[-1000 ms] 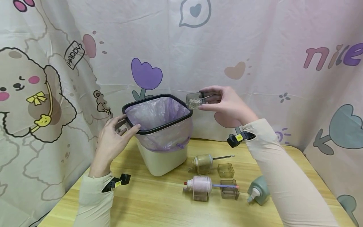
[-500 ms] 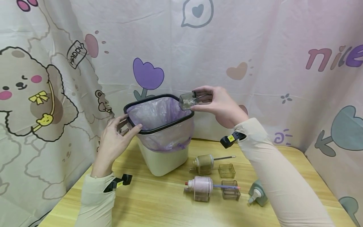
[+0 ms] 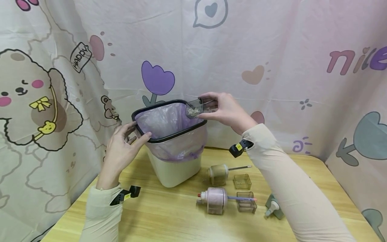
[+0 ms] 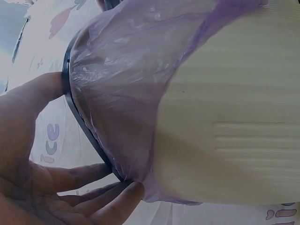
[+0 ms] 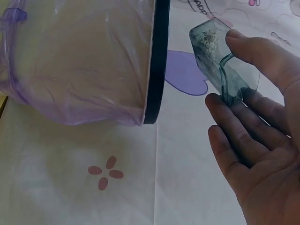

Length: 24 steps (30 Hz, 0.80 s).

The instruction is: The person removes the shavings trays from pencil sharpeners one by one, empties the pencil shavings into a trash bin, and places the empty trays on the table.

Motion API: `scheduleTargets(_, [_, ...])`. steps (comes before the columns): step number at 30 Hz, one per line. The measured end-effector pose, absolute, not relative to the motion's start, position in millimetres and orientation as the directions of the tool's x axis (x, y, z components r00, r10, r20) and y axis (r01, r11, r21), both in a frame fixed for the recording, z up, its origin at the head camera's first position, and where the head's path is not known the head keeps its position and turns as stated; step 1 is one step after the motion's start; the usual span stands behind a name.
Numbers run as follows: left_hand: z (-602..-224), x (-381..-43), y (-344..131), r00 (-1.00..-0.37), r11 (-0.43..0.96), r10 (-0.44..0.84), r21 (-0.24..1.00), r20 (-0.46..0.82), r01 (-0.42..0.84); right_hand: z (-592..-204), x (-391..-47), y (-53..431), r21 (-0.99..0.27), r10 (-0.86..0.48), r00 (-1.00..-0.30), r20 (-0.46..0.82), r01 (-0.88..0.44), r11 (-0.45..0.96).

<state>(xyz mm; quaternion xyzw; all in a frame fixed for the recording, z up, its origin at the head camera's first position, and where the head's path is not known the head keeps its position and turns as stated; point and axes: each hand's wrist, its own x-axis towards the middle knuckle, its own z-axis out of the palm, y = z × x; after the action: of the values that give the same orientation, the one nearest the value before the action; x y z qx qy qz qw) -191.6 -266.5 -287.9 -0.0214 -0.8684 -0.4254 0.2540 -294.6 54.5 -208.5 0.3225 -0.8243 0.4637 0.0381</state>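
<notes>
My right hand (image 3: 228, 111) pinches a small see-through shavings box (image 3: 194, 109) between thumb and fingers. Pale shavings lie inside it, seen also in the right wrist view, where the box (image 5: 211, 51) is tilted. It hangs over the right back part of a trash bin's black rim (image 3: 176, 135). The cream bin (image 3: 175, 173) is lined with a translucent purple bag (image 3: 178, 149) folded over its outside. At the bin's left corner my left hand (image 3: 122, 148) grips the rim, thumb on the front side and fingers on the left; the left wrist view shows those fingers (image 4: 117, 201) on the rim.
Two pencil sharpeners, one yellowish (image 3: 218, 174) and one pink (image 3: 215, 200), lie right of the bin with pencils in them. Beside them are two see-through boxes, one farther back (image 3: 242, 181) and one nearer (image 3: 246, 202). A grey-green sharpener (image 3: 274, 207) sits partly behind my right sleeve.
My right hand has moved left with the shavings box, from beside the bin to over its right rim, and the box has tipped. My left hand stays on the rim.
</notes>
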Motion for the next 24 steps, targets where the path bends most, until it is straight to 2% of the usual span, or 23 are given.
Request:
scheduleTargets(4, [-288.4, -192.1, -265.9, -0.863, 0.655, -0.183, 0.713, 0.470, 0.249, -209.9, -298.9, 48.4, -0.638, -0.521, -0.763, 0.382, -0.626, 0.448])
scheduleTargets(10, [-288.2, -192.2, -266.0, -0.855, 0.662, -0.183, 0.704, 0.484, 0.257, -212.4, -298.9, 36.8, -0.519, -0.559, -0.711, 0.427, -0.698, 0.493])
scheduleTargets(13, [-288.2, -192.8, -266.3, -0.860, 0.666, -0.184, 0.704, 0.475, 0.246, -214.1, -298.5, 31.4, -0.453, -0.580, -0.677, 0.453, -0.735, 0.504])
scheduleTargets(20, [-285.2, -194.7, -267.2, -0.859, 0.677, -0.173, 0.692, 0.482, 0.252, -215.0, -296.9, 22.2, -0.207, -0.648, -0.562, 0.514, -0.814, 0.542])
scheduleTargets(24, [-284.3, -195.0, -267.3, -0.863, 0.674, -0.168, 0.694, 0.476, 0.252, -215.1, -293.9, 18.7, -0.123, -0.671, -0.532, 0.516, -0.821, 0.557])
